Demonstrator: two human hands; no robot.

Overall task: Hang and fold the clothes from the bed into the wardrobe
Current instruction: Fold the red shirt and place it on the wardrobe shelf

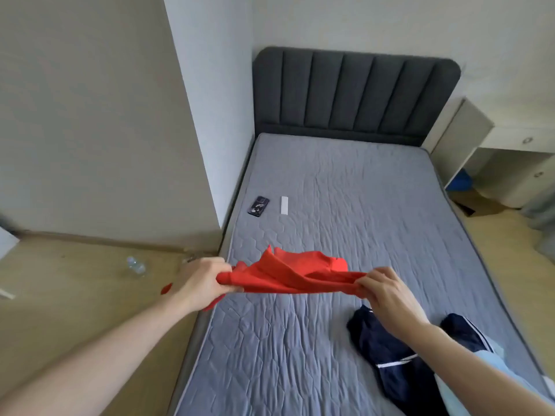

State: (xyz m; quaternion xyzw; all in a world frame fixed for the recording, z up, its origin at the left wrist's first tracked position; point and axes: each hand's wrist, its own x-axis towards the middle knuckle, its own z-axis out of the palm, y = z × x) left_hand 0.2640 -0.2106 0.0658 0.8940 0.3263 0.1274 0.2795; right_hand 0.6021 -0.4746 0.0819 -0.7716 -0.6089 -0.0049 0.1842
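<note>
A crumpled red fabric garment (288,274), apparently a shirt, is gripped at opposite ends by left hand (201,280) and right hand (387,292) fingers above the grey quilted bed (345,205).

You have nothing to read here: no words, labels, brand names, numbers or signs come through on anything in front of you. The back of the phone (258,206) on the mattress carries some pale marks, but they are too small and blurred for you to tell whether they are letters. The white strip (284,205) just beside it looks blank from where you stand. The red garment (295,273) you hold shows no print or tag, and the dark blue garment (390,349) near you has only white stripes, no lettering.
</note>
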